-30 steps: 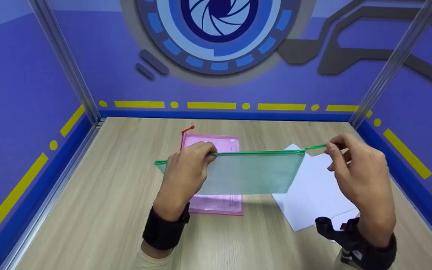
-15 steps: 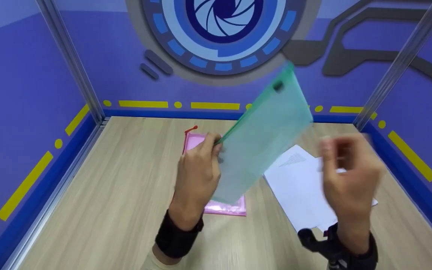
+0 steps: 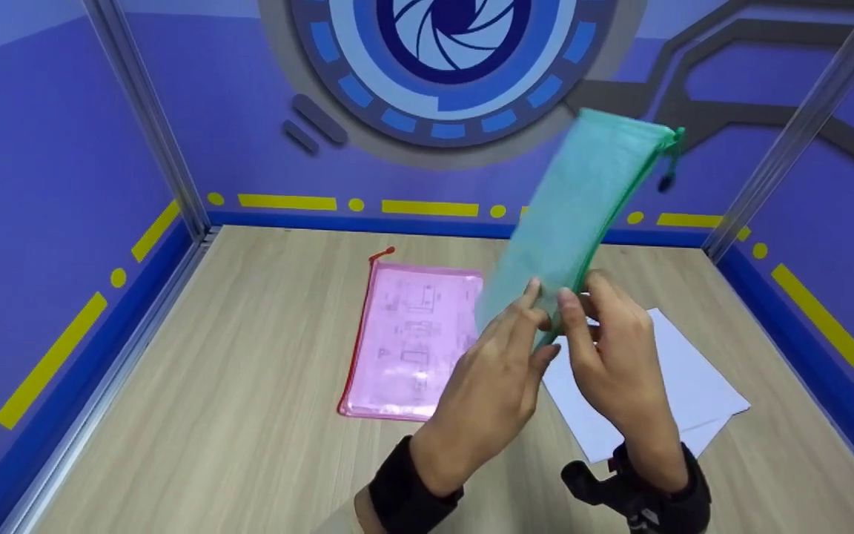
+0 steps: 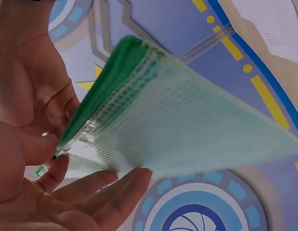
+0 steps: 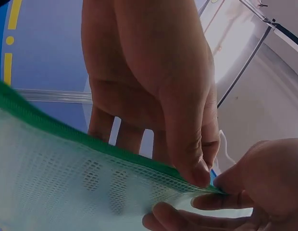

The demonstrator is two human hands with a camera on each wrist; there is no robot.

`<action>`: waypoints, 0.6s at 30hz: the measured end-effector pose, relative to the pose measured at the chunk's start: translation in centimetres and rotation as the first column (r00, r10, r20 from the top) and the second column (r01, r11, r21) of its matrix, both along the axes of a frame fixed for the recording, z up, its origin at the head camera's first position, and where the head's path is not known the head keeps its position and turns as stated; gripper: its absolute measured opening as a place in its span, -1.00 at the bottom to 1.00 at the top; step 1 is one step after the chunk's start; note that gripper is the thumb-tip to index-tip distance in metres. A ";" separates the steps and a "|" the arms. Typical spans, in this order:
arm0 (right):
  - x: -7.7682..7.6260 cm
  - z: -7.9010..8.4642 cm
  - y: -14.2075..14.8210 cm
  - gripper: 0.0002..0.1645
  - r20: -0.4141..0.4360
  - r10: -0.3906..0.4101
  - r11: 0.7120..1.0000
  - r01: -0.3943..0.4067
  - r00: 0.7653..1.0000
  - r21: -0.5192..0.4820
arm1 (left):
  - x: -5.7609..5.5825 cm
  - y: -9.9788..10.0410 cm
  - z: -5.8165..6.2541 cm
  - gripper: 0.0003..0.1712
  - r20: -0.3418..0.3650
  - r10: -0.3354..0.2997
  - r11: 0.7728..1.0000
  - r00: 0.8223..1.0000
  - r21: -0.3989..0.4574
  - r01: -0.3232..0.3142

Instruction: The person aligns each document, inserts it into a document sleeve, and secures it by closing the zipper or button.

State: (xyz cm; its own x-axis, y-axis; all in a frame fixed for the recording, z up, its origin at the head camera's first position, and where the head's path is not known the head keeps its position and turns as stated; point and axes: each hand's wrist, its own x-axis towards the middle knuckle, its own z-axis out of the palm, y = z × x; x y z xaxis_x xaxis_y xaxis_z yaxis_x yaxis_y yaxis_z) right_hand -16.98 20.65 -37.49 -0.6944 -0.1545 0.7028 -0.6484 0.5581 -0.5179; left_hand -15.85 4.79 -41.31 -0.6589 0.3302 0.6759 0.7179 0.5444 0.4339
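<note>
A translucent green mesh zipper pouch (image 3: 571, 208) is held up tilted above the table, its green zipper edge (image 3: 623, 208) facing right. A cord with a dark tip (image 3: 666, 182) dangles from the upper corner. My left hand (image 3: 486, 393) pinches the lower part of the zipper edge between thumb and index finger, other fingers along the mesh (image 4: 187, 120). Close beside it, my right hand (image 3: 623, 363) pinches the same edge; in the right wrist view the thumb (image 5: 187, 144) lies in front and the fingers pass behind the green strip (image 5: 86, 137).
A pink zipper pouch (image 3: 412, 319) with printed sheets showing through lies flat on the wooden table (image 3: 249, 356), its red zipper at the left. White papers (image 3: 683, 371) lie at the right, partly behind my right hand. Blue-purple panels (image 3: 197, 111) enclose the table's back and sides.
The green pouch has swung from level to nearly upright and turned over. My right hand let go of its pull cord, came left and took the zipper edge. My left hand moved right.
</note>
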 end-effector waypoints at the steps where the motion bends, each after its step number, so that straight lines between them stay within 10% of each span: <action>1: 0.0 0.1 0.1 -0.78 -0.007 0.018 1.000 -0.018 1.000 -0.003 | 0.0 0.0 0.1 -0.69 -0.011 0.013 1.000 1.000 -0.003 -0.013; 9: 0.6 0.7 0.0 -0.81 -0.073 0.057 0.998 -0.058 0.996 -0.010 | -0.1 -0.4 0.3 -0.54 -0.014 0.131 0.991 0.991 -0.033 -0.132; 18: 0.6 -0.1 -1.2 -0.90 -0.097 0.030 0.999 -0.031 0.995 -0.012 | 0.0 -0.9 0.1 -0.41 0.084 0.069 0.997 0.994 -0.027 -0.067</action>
